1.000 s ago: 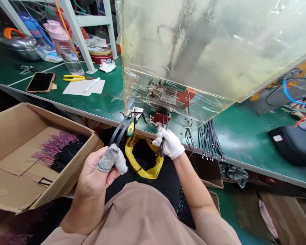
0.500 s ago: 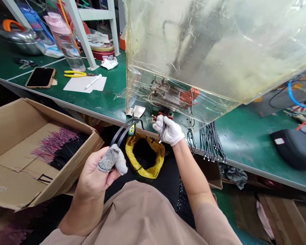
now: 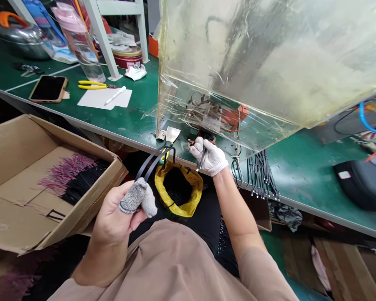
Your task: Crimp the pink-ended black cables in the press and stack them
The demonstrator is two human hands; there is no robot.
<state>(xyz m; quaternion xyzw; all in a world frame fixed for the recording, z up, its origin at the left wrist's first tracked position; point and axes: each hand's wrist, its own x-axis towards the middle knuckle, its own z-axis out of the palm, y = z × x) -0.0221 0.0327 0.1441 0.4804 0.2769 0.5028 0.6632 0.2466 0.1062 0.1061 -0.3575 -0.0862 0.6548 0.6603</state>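
Observation:
My left hand (image 3: 122,213), with grey cloth covers on thumb and finger, is closed on looped black cables (image 3: 148,165). Their far ends curve over toward the bench edge. My right hand (image 3: 210,156), in a white glove, pinches a short black cable (image 3: 201,161) with bright tips pointing down. That hand is at the front of a small machine (image 3: 211,115) behind a clear plastic shield (image 3: 253,58); its fingers partly hide the machine's front. Below and between the hands gapes a yellow-rimmed bag (image 3: 159,190) with a dark inside.
More black cables (image 3: 261,173) hang over the bench edge on the right. A cardboard box (image 3: 90,200) with pink-ended black wires stands at left. On the green bench (image 3: 113,121) lie a phone (image 3: 48,88), yellow pliers (image 3: 92,85), a bottle (image 3: 84,50) and a black case (image 3: 363,184).
The view has shifted slightly, so the bench and shield sit a little differently in the picture. Both hands keep their hold, the right one still at the machine.

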